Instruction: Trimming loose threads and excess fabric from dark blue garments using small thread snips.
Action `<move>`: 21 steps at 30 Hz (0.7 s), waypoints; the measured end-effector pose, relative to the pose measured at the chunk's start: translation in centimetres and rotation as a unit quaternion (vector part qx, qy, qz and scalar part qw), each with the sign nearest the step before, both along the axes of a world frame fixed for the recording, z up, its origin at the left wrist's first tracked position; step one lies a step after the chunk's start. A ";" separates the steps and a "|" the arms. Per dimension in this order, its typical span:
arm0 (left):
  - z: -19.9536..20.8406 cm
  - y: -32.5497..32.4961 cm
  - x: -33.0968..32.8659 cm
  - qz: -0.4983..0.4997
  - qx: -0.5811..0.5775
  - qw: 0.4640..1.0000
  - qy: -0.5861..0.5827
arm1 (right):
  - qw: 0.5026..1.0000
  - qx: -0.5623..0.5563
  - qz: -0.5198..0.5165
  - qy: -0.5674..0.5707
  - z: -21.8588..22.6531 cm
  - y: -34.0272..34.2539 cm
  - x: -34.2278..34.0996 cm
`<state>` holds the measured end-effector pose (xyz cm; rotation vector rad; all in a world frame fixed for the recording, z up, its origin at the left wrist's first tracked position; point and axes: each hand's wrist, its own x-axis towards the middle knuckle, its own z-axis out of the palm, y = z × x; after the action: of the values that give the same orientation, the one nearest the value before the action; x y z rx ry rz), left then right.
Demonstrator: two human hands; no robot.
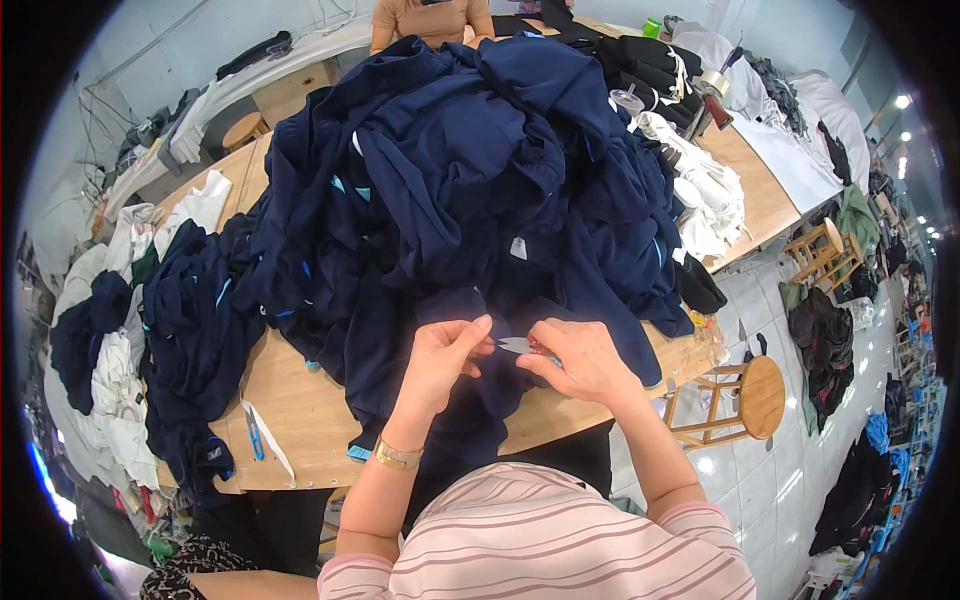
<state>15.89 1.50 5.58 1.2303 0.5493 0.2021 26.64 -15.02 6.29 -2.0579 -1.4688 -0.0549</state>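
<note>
Head view: navy garments (430, 200) in a tall heap across a pale wooden table (310, 400), with loose folds hanging over the near edge.
Right hand (585, 358): closed round small metal thread snips (516, 345), blades projecting from the fingers and pointing toward the left hand (450, 355).
Left hand: just beside the blade tips, thumb and fingers curled close together above the navy cloth; impossible to tell whether anything is pinched between them (detail too small).
Left wrist: gold-toned band (398, 457).
Table, left: narrow white strip (268, 440) beside a small blue tool (256, 437) (exact kind unclear), with white cloth (120, 380) farther left.
Table, right: white garments (710, 205) beside the heap, black garments (645, 70) beyond.
Far side: person in a brown top (435, 20), behind the heap (head cut off by the upper edge).
Floor, right: round wooden stool (760, 398) on pale tiles (740, 490), near the table edge.
</note>
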 end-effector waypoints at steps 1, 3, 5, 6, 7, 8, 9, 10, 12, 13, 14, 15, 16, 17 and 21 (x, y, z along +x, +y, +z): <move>0.0 0.0 0.0 0.001 0.000 1.000 0.000 | 1.000 -0.005 0.008 -0.005 0.1 0.1 0.1; 0.0 0.0 0.1 -0.011 0.025 1.000 0.004 | 1.000 -0.015 0.014 -0.002 0.8 0.1 0.2; 0.1 0.0 0.1 -0.016 0.040 0.999 0.003 | 1.000 -0.025 0.018 0.001 1.2 0.2 0.3; 0.2 0.0 0.0 -0.020 0.054 0.998 0.002 | 0.999 -0.033 0.023 -0.031 1.3 0.2 0.4; 0.2 0.0 0.0 -0.021 0.054 0.998 0.002 | 0.997 -0.041 0.029 -0.063 1.4 0.3 0.5; 0.3 0.1 0.0 -0.023 0.062 0.998 0.005 | 0.997 -0.041 0.028 -0.063 1.5 0.3 0.6; 0.3 0.1 0.0 -0.026 0.070 0.997 0.009 | 0.995 -0.048 0.029 -0.077 1.6 0.3 0.6; 0.4 0.1 0.0 -0.026 0.070 0.997 0.009 | 0.994 -0.055 0.031 -0.092 1.7 0.3 0.7; 0.5 0.1 0.0 -0.028 0.083 0.996 0.016 | 0.993 -0.055 0.042 -0.099 1.7 0.3 0.9; 0.4 0.2 0.0 -0.028 0.082 0.996 0.017 | 0.991 -0.055 0.054 -0.105 1.6 0.3 1.0; 0.4 0.3 0.0 -0.022 0.083 0.996 0.015 | 0.998 -0.010 0.048 -0.045 1.4 0.3 1.2; 0.3 0.4 -0.1 -0.015 0.083 0.996 0.013 | 0.998 0.035 0.042 0.016 1.1 0.3 1.3; 0.0 0.5 0.0 -0.014 0.065 0.998 0.004 | 0.993 0.089 -0.011 0.081 0.7 0.2 1.2; -0.1 0.5 0.1 -0.010 0.051 0.999 -0.006 | 0.966 0.136 -0.051 0.216 -0.4 0.1 1.3; -0.8 0.7 0.2 0.012 0.015 1.000 -0.020 | 0.882 0.198 -0.025 0.426 -4.7 0.2 1.3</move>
<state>16.08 2.15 4.73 1.2471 0.5279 0.2553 27.91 -14.83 1.63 -1.4688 -0.7625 0.4428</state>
